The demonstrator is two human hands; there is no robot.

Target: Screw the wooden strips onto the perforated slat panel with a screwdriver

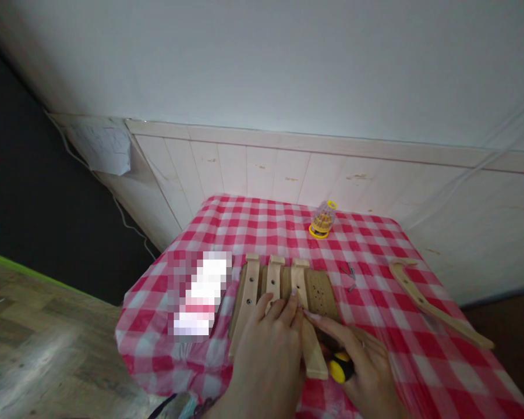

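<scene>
A set of light wooden slats (250,291) lies on a brown perforated board (321,294) on the table with the red-and-white checked cloth (253,224). My left hand (268,355) rests on the slats with its fingers stretched flat over them. My right hand (364,364) lies beside the rightmost slat (311,349), fingers wrapped round a black-and-yellow screwdriver handle (341,368), with one finger pointing along the slat.
A yellow clear-domed bit holder (322,220) stands near the far edge. Small dark screws (350,276) lie right of the board. A curved wooden piece (432,305) lies at the right. A blurred white packet (201,294) lies left of the slats. A panelled wall stands behind.
</scene>
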